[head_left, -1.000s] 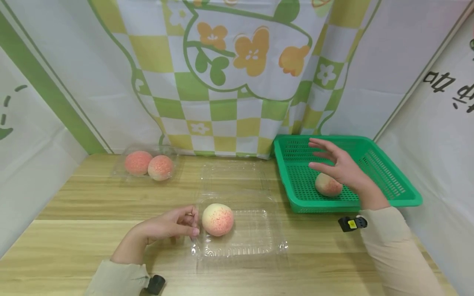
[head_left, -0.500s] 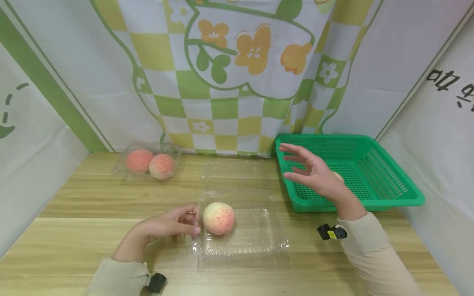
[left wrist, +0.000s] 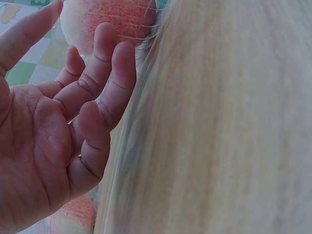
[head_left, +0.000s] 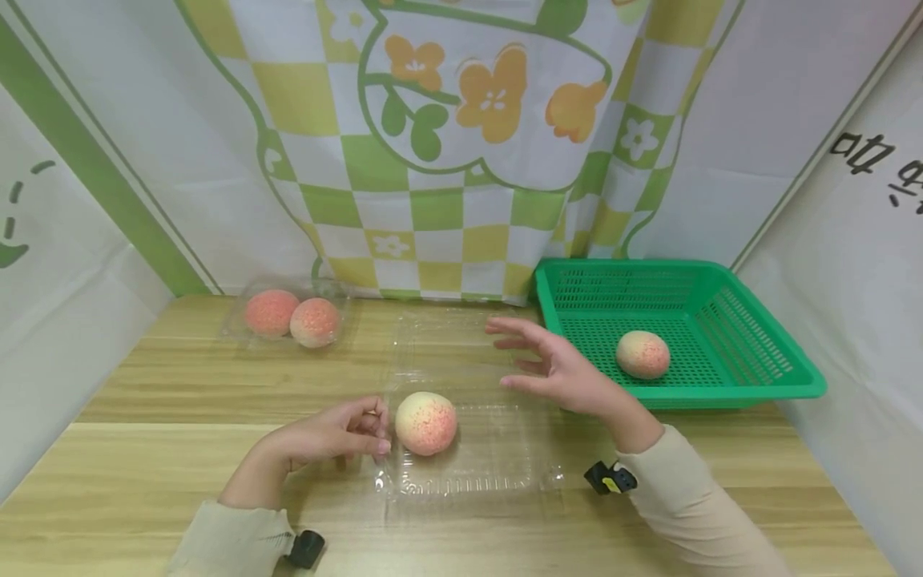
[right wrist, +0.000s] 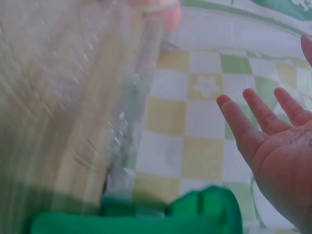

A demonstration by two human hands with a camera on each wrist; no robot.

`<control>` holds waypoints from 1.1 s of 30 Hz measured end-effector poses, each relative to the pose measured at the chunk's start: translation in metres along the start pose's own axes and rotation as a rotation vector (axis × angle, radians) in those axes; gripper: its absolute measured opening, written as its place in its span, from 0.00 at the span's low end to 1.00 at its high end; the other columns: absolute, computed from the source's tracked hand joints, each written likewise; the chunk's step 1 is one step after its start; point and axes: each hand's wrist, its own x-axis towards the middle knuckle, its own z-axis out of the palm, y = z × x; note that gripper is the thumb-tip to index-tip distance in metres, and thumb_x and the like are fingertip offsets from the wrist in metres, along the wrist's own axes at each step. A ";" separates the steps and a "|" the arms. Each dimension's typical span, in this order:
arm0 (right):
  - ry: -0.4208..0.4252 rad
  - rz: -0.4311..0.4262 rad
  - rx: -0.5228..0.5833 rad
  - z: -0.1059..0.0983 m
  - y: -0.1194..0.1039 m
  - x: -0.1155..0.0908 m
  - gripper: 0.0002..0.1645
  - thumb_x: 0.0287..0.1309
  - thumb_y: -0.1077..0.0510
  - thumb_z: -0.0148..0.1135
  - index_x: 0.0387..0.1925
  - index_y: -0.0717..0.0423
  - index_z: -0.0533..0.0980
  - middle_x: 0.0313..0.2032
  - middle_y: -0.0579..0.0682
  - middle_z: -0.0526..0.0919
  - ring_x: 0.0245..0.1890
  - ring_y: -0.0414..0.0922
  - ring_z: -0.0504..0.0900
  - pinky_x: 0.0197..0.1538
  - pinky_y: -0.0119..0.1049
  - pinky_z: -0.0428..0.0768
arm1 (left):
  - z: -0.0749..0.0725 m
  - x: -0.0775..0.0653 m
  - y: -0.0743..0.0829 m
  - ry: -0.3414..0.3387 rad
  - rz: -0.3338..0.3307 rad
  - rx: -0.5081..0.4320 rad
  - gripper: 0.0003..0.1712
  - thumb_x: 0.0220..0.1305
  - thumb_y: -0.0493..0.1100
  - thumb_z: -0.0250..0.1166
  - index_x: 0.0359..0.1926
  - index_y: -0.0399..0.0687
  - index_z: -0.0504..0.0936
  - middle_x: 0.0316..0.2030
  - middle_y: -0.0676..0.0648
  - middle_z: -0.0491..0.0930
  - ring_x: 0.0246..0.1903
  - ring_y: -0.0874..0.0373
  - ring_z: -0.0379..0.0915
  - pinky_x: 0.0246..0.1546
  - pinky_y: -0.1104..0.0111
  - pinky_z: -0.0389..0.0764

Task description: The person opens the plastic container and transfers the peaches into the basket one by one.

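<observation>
My left hand (head_left: 332, 437) is beside the left edge of an open clear plastic clamshell box (head_left: 476, 481), its fingers loosely bent and its thumb apart from them. The fingertips are at the box edge; whether they press on it I cannot tell. A yellow-and-pink peach (head_left: 425, 423) sits in the left of the box. My right hand (head_left: 566, 373) hangs over the box's right side, fingers spread and holding nothing. Another peach (head_left: 643, 355) lies in the green basket (head_left: 681, 393), right of that hand. The right wrist view shows the same bare fingers (right wrist: 239, 117).
Two more peaches (head_left: 271, 312) rest in another clear box (head_left: 234, 324) at the back left of the wooden table (head_left: 180, 401). A checkered curtain (head_left: 433, 208) hangs behind the table. The basket's raised rim stands at the right.
My right hand has moved left and toward me, from over the basket to the clear box. The peach in the basket now shows fully. My left hand stays in place.
</observation>
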 end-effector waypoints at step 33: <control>-0.246 0.154 -0.061 0.069 0.029 0.016 0.44 0.57 0.57 0.71 0.72 0.54 0.62 0.72 0.52 0.65 0.66 0.56 0.71 0.64 0.50 0.75 | -0.001 0.001 -0.003 -0.013 -0.006 -0.018 0.17 0.66 0.42 0.65 0.44 0.40 0.66 0.34 0.51 0.81 0.31 0.60 0.73 0.24 0.74 0.66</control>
